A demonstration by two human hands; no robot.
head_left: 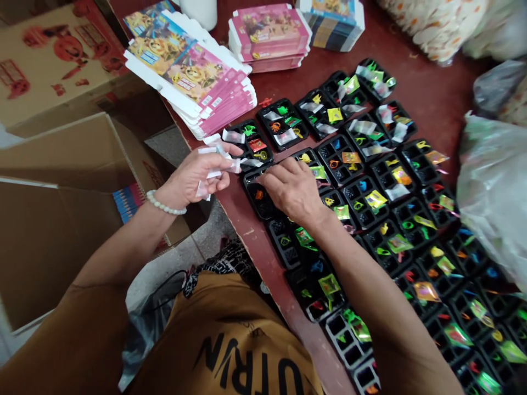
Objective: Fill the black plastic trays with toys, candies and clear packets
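My left hand (201, 174), with a pale bead bracelet (166, 204) on its wrist, is closed around several small white wrapped packets (214, 174) that stick out between the fingers. It hovers by the table edge, left of the trays. My right hand (291, 189) reaches down over a black compartment tray (254, 198), fingers bent together at its far side. Whatever those fingertips grip is hidden beneath the hand. An orange toy (259, 195) lies in that tray. A neighbouring black tray (269, 122) holds white packets and small colourful plastic toys.
Many more black trays (387, 236) with toys and shiny sachets cover the dark red table (430, 88). Flattened printed boxes (193, 71) and box stacks (269, 33) lie at the back. A plastic bag (494, 192) stands right; an open carton (74, 236) stands left.
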